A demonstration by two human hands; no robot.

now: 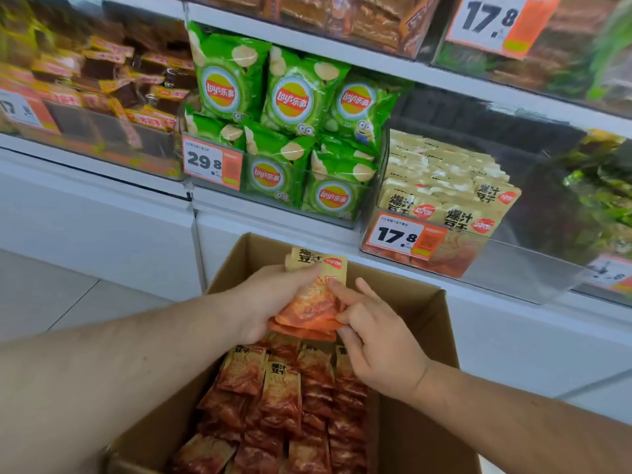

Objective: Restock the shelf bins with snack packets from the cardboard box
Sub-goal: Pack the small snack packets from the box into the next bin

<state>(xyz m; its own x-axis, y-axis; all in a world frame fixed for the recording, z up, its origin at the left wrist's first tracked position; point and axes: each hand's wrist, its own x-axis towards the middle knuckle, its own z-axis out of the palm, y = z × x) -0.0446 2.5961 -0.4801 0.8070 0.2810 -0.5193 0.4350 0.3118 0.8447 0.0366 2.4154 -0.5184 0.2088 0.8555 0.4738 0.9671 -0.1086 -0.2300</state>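
Orange snack packets (313,302) gripped by both hands' fingers (345,292) above the cardboard box (424,436) rim.

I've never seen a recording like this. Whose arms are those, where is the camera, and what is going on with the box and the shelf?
There is no machine here: these are a person's two bare arms, filmed by one wide camera worn on the head, looking forward and down. Below is an open cardboard box full of orange snack packets. The left hand grips a small bunch of packets lifted above the box, while the right hand pinches the bunch's edge. Ahead is a shop shelf with clear bins. The bin with the 17.8 price tag holds matching beige and orange packets, so that is probably where these go. Left of it sits a bin of green crisp bags.
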